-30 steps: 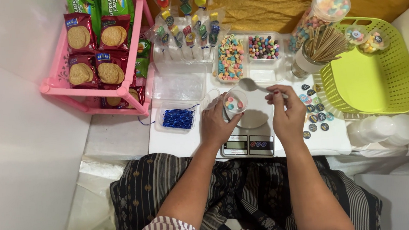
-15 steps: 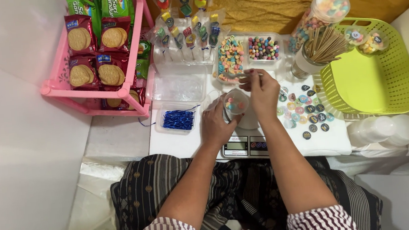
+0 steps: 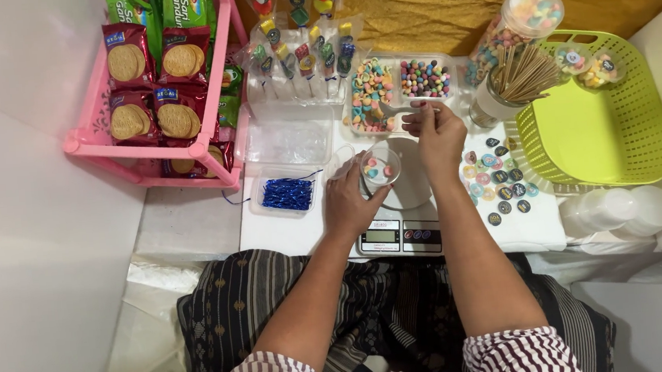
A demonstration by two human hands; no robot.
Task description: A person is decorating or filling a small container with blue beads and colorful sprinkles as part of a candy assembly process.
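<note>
small clear cup [image 3: 381, 167] with a few pastel candies in it sits over the white scale [image 3: 398, 204], at the scale's far-left edge; left hand [image 3: 352, 200] is wrapped around the cup from its near-left side, fingers closed on the wall

right hand [image 3: 436, 129] is just beyond the scale, up-right of the cup, fingers pinched shut at the near edge of the candy tray [image 3: 399, 92]; looks like it's on a small scoop handle, can't tell for sure

key relation: the cup lies down-left of the right hand, near it, mouth facing up; the left hand is already on it, so it's the nearer one

right of the scale: round stickers [image 3: 498, 179] scattered on the table [image 3: 271, 231], then the green basket [image 3: 605, 122]. left of the scale: box of blue twist ties [image 3: 288, 194], further left the pink rack [image 3: 144, 142] with biscuit packs
</note>
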